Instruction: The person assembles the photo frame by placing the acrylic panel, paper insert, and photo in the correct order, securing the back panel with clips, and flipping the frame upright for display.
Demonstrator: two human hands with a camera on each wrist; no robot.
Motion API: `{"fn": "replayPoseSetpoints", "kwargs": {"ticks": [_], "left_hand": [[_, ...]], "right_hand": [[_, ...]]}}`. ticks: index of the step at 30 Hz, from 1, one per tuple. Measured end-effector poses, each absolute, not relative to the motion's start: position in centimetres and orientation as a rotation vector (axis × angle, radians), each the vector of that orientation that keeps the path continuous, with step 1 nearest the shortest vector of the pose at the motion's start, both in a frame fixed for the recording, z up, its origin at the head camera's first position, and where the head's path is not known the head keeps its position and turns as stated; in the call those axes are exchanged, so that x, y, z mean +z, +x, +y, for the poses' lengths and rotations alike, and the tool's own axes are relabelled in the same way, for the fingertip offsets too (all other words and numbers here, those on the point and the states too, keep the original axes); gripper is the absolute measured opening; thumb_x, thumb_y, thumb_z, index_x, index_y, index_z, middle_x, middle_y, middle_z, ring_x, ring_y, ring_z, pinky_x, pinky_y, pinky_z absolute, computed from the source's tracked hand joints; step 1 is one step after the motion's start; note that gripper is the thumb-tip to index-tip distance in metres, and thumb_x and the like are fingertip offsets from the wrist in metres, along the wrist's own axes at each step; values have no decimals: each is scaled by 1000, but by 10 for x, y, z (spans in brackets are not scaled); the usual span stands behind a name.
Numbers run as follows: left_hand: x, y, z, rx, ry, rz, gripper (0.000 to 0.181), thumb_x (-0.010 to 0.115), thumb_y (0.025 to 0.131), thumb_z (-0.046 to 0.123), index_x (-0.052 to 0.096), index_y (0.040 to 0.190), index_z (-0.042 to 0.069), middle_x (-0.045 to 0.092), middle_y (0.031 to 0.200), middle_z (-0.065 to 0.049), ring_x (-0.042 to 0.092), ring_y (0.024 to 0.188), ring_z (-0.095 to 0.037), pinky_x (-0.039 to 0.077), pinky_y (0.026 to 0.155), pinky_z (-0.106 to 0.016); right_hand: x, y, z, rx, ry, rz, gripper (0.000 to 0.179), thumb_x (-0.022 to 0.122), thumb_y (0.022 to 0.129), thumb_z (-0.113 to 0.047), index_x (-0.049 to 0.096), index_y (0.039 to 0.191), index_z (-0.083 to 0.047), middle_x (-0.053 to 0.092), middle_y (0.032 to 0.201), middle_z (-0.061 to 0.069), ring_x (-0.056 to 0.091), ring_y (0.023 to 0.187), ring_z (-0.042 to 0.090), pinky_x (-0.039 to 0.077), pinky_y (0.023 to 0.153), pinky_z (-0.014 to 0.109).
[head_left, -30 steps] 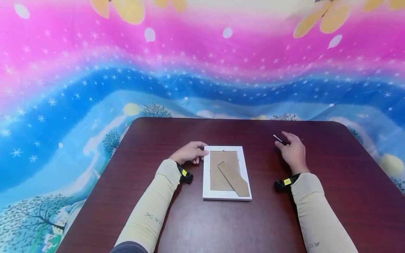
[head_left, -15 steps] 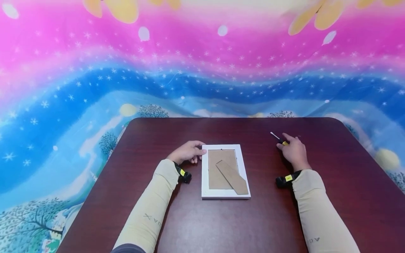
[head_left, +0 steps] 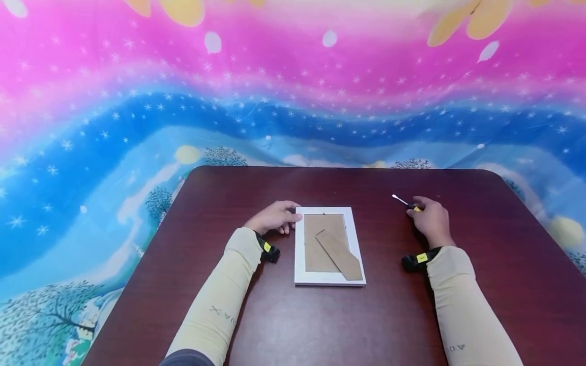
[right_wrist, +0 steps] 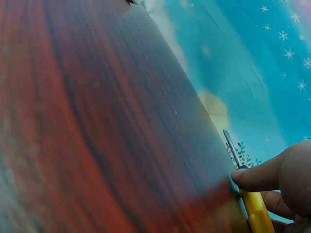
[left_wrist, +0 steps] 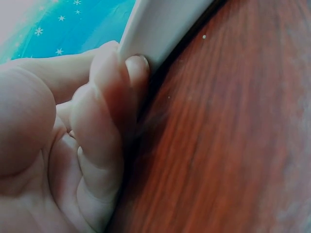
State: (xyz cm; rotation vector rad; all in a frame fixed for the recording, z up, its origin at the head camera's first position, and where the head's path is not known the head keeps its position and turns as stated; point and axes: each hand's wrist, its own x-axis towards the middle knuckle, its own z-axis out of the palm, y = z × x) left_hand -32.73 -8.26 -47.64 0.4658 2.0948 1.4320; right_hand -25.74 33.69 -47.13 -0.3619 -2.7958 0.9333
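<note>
A white picture frame point(head_left: 299, 254) lies back side up on the table, its brown backing board point(head_left: 316, 254) showing. The board's easel leg point(head_left: 341, 256) slants across it toward the lower right corner. At the frame's upper left corner my left hand point(head_left: 276, 217) pinches the edge, thumb on top; in the left wrist view the fingertips point(left_wrist: 137, 68) are at the white side wall. Off to the right, my right hand point(head_left: 430, 218) holds a screwdriver point(right_wrist: 256, 211) by its yellow and black handle. The metal shaft points away to the upper left.
The dark red-brown wooden table point(head_left: 293, 325) has rounded far corners. Behind it hangs a pink and blue cloth point(head_left: 293, 101) printed with snowflakes and trees. Each wrist wears a black strapped camera, the right one point(head_left: 416, 261) standing over the table.
My right hand has shifted slightly to the right with the screwdriver, whose handle shows more. The left hand and the picture frame stay in place; the head view moves a little.
</note>
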Motion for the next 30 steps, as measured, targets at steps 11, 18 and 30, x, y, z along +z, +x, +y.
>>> {"fn": "replayPoseSetpoints", "kwargs": {"ticks": [11, 18, 30], "left_hand": [[-476, -325, -85, 1426, 464, 2101, 47, 66, 95, 24, 50, 137, 8, 65, 83, -16, 59, 54, -21, 54, 52, -33], [-474, -328, -87, 1439, 448, 2082, 48, 66, 95, 22, 49, 138, 6, 64, 82, -15, 60, 53, -20, 53, 51, -31], [-474, -328, -83, 1426, 450, 2089, 48, 65, 96, 22, 49, 138, 7, 65, 84, -16, 62, 57, -22, 54, 51, -32]], "right_hand": [[-474, -256, 336, 924, -327, -2787, 38, 60, 96, -9, 57, 132, 4, 59, 119, 27, 48, 112, 46, 35, 95, 60], [-471, -258, 334, 980, -334, -2785, 39, 59, 97, -10, 55, 135, 2, 57, 123, 27, 46, 115, 47, 35, 94, 61], [-468, -255, 335, 1059, -353, -2748, 41, 56, 98, -10, 52, 137, 0, 56, 124, 26, 48, 109, 43, 41, 88, 56]]}}
